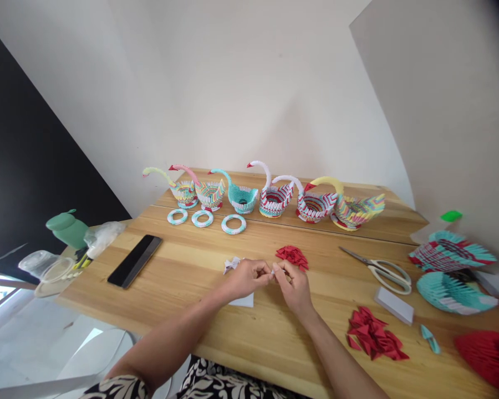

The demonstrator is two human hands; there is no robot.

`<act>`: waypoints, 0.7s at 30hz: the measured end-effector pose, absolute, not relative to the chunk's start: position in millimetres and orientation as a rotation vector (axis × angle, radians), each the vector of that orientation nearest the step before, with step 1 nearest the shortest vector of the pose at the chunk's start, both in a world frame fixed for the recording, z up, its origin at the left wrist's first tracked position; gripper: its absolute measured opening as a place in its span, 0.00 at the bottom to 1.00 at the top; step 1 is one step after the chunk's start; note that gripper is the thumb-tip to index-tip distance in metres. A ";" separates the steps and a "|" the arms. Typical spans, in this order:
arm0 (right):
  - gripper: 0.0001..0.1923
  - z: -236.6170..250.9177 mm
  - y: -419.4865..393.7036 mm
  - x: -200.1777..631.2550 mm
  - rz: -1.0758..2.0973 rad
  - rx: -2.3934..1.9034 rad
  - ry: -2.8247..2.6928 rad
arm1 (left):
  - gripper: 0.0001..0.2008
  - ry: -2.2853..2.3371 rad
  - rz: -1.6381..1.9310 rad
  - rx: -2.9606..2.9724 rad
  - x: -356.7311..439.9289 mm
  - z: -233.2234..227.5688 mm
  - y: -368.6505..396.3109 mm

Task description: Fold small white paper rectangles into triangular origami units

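two hands pinch one white piece (six swans behind)

A home craft corner: a wooden table set against plain white walls carries a row of folded-paper swans, paper rings, heaps of red folded pieces, scissors and a phone.

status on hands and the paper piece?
Left hand and right hand together, both pinching small white paper piece above table. Red folded pieces just behind. Nothing blocking.
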State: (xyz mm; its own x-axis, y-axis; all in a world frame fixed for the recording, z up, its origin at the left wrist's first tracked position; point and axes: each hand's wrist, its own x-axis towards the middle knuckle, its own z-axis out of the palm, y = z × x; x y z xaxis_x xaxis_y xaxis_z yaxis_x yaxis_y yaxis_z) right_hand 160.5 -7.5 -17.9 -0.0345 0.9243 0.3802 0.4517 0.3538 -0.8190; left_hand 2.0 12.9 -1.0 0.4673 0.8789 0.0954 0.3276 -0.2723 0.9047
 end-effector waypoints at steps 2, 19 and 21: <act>0.16 -17.2 -7.7 160.1 0.609 -1.252 -1.648 | 0.07 1.022 0.768 1.816 1.9 -1.1 12.9; 0.16 -18.3 -7.7 160.5 0.603 -1.248 -1.658 | 0.08 1.008 0.772 1.816 2.0 0.3 11.5; 0.16 -18.5 -7.7 160.4 0.601 -1.253 -1.657 | 0.08 1.023 0.756 1.806 2.0 2.1 11.6</act>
